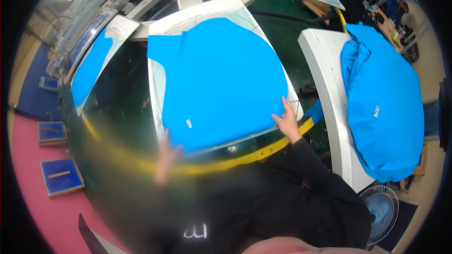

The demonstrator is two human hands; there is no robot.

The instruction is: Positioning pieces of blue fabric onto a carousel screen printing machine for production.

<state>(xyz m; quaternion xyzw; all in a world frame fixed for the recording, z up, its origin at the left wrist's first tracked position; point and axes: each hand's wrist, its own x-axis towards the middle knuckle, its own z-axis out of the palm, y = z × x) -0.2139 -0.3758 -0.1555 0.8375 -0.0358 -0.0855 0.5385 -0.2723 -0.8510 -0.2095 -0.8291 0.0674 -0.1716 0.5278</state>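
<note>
A bright blue fabric piece (226,80) lies flat over a white board (157,84) in front of me, with a small white tag near its lower left. My right hand (288,122) is at the fabric's lower right edge, thumb and forefinger spread, the fingertips touching the cloth. At the lower left corner is my left hand (167,157), smeared by a hazy patch in the picture. Its thumb and forefinger show apart, beside the cloth's edge. The other fingers of both hands are hard to make out.
On the right, a heap of blue fabric (383,108) rests on a white stand (325,89). A yellow rail (259,156) curves between me and the board. Another board with blue cloth (94,68) stands left. A fan (379,214) sits lower right; framed screens (62,177) lie left.
</note>
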